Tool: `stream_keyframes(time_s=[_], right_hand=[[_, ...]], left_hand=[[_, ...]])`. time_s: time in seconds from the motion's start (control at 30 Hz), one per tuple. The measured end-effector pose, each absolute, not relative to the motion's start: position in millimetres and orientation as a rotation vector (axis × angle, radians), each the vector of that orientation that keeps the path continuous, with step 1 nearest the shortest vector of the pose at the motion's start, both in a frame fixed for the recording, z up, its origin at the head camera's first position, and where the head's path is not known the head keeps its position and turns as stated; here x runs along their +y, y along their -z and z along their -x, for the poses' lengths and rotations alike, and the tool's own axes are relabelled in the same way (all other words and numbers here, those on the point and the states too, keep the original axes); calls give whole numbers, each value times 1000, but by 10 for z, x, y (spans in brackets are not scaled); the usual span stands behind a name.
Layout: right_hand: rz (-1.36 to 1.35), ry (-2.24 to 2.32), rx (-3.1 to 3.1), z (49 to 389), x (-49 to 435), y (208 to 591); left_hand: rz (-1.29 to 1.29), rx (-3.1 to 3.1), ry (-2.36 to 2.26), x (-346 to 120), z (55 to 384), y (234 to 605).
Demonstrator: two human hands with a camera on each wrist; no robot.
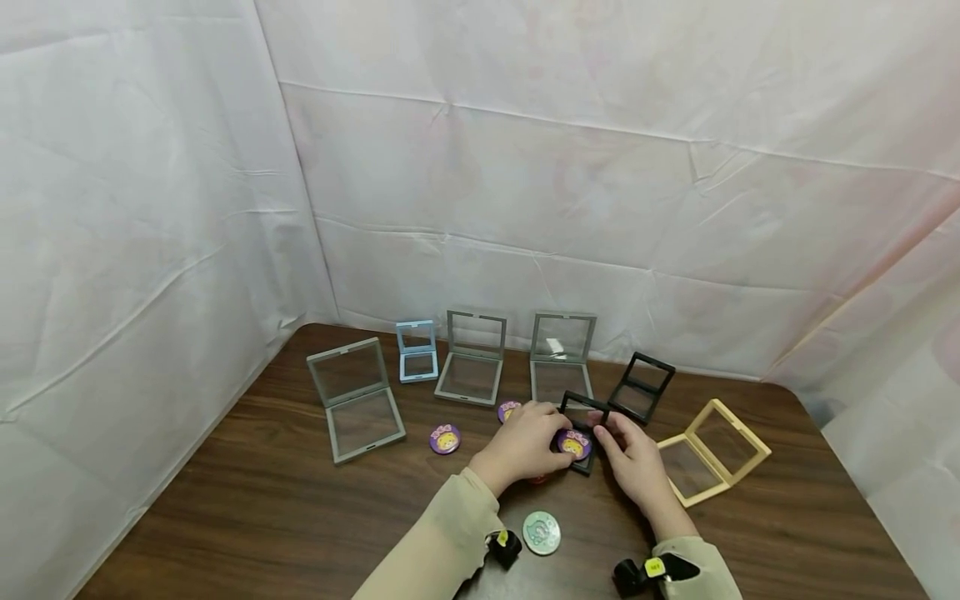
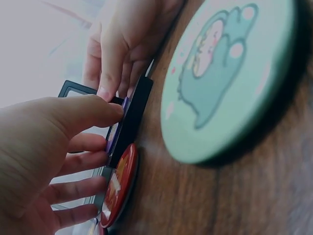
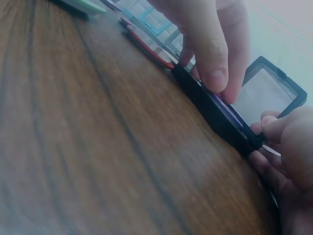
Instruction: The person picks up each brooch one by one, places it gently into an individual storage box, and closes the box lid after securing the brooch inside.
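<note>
My left hand (image 1: 522, 443) pinches a round purple button badge (image 1: 574, 445) with a yellow cartoon figure, at the lower half of a small black display frame (image 1: 582, 469). This frame stands unfolded, its clear-windowed lid (image 3: 266, 93) raised. At its right edge my right hand (image 1: 636, 467) grips the frame between thumb and fingers. In the left wrist view a red badge (image 2: 120, 188) lies under my left fingers, mostly hidden in the head view. A green badge (image 1: 542, 532) with a cartoon figure lies on the table nearer my body.
Grey display frames (image 1: 367, 423) stand unfolded at the left and back, with a small blue one (image 1: 417, 367) among them. Another black frame (image 1: 642, 386) and a yellow one (image 1: 712, 490) are at the right. Purple badges (image 1: 445, 439) lie left of my hands. White cloth (image 1: 480, 183) hangs behind.
</note>
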State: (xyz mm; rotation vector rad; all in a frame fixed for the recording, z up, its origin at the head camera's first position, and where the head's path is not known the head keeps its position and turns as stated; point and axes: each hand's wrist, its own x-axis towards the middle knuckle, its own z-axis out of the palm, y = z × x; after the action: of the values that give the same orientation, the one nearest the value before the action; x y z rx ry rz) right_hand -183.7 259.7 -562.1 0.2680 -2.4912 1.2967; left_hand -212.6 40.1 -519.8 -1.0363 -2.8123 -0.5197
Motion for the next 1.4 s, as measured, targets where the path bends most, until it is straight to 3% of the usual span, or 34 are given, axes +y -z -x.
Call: stream_keyframes(time_s=[0.63,1.17,1.4], right_hand=[[-294,-1290,-2467,1829,2620,5626],[-332,-1197,-2476,1815,2608,5600],[-330,-1186,-2500,1822,2590,5585]], left_hand=[[1026,-2820,538,412,2146,5267],[1195,-2825,720,269,2261,5213],[1115,-2871,843,136,2303,5109]])
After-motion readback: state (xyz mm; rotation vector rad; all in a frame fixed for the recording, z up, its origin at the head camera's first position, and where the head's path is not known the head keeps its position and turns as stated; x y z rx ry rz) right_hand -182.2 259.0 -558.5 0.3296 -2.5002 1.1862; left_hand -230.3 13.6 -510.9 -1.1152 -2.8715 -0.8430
